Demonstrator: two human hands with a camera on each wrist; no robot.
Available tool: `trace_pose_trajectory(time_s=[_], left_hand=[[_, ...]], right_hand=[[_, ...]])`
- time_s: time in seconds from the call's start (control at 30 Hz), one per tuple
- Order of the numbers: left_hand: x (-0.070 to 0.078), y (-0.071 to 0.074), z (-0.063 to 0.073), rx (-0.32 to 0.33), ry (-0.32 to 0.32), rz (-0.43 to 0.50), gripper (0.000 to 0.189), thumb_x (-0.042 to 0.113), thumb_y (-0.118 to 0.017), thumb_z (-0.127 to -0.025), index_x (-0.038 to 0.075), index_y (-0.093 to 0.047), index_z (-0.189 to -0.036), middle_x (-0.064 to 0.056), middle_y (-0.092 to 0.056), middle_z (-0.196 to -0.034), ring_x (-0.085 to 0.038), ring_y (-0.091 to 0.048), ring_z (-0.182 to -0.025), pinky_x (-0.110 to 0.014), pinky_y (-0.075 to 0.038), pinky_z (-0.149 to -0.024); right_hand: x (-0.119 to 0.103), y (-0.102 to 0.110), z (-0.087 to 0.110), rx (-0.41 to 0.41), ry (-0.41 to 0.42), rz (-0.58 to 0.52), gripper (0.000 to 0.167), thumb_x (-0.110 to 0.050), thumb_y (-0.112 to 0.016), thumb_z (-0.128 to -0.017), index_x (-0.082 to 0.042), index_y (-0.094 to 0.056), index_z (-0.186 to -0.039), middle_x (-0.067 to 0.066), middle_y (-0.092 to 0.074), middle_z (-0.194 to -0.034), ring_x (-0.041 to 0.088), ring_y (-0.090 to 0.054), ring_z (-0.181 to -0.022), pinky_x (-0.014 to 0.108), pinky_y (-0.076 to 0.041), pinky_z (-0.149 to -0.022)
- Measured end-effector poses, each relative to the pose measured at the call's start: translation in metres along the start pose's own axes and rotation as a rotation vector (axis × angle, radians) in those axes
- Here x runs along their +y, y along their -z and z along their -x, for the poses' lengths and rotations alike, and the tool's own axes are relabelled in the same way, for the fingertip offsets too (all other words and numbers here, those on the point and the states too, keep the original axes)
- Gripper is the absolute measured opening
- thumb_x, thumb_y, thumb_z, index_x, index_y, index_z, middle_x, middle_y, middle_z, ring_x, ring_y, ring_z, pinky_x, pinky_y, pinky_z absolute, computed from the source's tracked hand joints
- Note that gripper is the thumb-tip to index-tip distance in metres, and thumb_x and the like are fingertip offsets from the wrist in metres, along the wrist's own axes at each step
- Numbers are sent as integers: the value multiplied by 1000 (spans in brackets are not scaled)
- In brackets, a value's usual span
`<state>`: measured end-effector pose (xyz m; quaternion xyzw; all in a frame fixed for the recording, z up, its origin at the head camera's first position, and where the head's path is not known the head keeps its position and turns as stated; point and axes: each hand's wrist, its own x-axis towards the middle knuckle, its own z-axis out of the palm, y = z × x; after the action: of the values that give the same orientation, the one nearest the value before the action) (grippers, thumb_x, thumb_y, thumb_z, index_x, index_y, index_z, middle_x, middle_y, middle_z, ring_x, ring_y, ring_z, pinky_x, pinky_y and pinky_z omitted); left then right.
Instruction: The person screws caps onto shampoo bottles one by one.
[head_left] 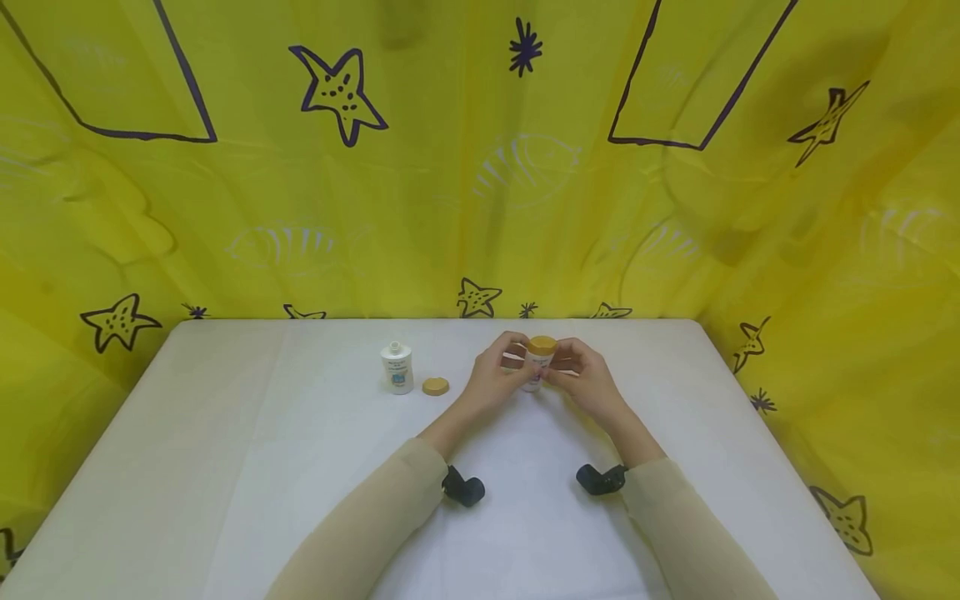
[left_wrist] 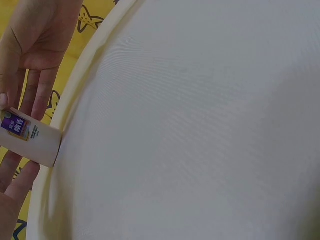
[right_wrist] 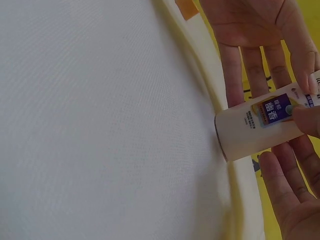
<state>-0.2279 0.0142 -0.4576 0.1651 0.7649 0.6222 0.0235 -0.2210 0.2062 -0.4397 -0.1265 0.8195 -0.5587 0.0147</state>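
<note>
Toward the far side of the table, a white bottle with a broad gold cap (head_left: pixel 543 342) is held upright between both hands. My left hand (head_left: pixel 495 371) grips it from the left, thumb on the front and fingers round the side and back. From the right, my right hand (head_left: pixel 588 383) grips it the same way. Both wrist views show the labelled white bottle (right_wrist: pixel 265 122), purple patch on its front, its base close over the white surface. The cap lies outside the left wrist view, where the bottle (left_wrist: pixel 37 145) appears at the left edge.
Left of the hands stands a second white bottle (head_left: pixel 397 371), uncapped, its narrow neck showing. A loose gold cap (head_left: pixel 435 387) lies beside it on the white-covered table (head_left: pixel 337 467). A yellow curtain (head_left: pixel 420 192) with starfish drawings hangs behind and around the table.
</note>
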Motion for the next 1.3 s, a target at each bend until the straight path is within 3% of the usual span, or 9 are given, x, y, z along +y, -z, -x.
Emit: trace_pose_trajectory(time_s=[0.27, 0.5, 0.63, 0.8, 0.9, 1.03, 1.17, 1.3], left_hand=[[0, -3, 2, -2, -1, 5, 35, 20, -71, -93, 20, -54, -124, -7, -64, -120, -23, -67, -106, -36, -56, -90], [3, 3, 4, 5, 4, 5, 43, 23, -72, -92, 20, -52, -130, -6, -62, -125, -23, -62, -116, -37, -52, -98], [12, 15, 14, 20, 8, 7, 48, 21, -73, -92, 21, -50, -135, -6, -60, -128, -26, -60, -121, -38, -52, -99], [26, 37, 36, 54, -6, 31, 51, 21, -72, -92, 22, -49, -137, -4, -59, -129, -25, -57, -124, -36, -52, -98], [35, 52, 52, 78, -32, 50, 52, 21, -73, -92, 23, -49, -137, -2, -59, -128, -23, -56, -124, -39, -51, -100], [45, 73, 77, 95, -71, 59, 51, 19, -72, -92, 21, -49, -137, -6, -59, -129, -22, -56, -123, -43, -51, -101], [45, 94, 101, 117, -107, 15, 52, 17, -74, -91, 19, -49, -137, -9, -59, -132, -23, -58, -123, -38, -52, -100], [40, 115, 119, 171, -150, -63, 54, 13, -76, -89, 17, -50, -135, -7, -60, -131, -22, -59, -122, -38, -52, -99]], right_hand=[[3, 1, 2, -2, -16, 3, 38, -12, -74, -90, -3, -57, -123, 17, -62, -122, 34, -63, -113, 46, -52, -97], [3, 1, 3, 10, -17, 2, 41, -11, -74, -90, -3, -55, -126, 18, -61, -124, 36, -63, -113, 41, -54, -95], [0, 3, 9, 81, -41, 13, 43, -10, -74, -90, -5, -54, -128, 16, -59, -125, 33, -63, -113, 30, -54, -91], [-14, 2, 22, 251, -75, 58, 39, -13, -74, -89, -4, -56, -122, 15, -58, -109, 21, -57, -100, 17, -49, -82], [-24, -1, 30, 288, -55, 64, 34, -11, -75, -88, -4, -58, -117, 15, -57, -103, 19, -54, -94, 16, -48, -76], [-35, -9, 38, 228, 31, 111, 33, -11, -75, -88, -7, -60, -117, 12, -63, -107, 19, -59, -96, 19, -52, -78], [-40, -21, 41, 153, 174, 146, 37, -8, -76, -87, -7, -62, -122, 10, -67, -113, 24, -64, -101, 35, -58, -83], [-43, -34, 40, 76, 305, 180, 45, -8, -78, -86, -8, -62, -128, 6, -67, -124, 26, -64, -107, 46, -56, -89]])
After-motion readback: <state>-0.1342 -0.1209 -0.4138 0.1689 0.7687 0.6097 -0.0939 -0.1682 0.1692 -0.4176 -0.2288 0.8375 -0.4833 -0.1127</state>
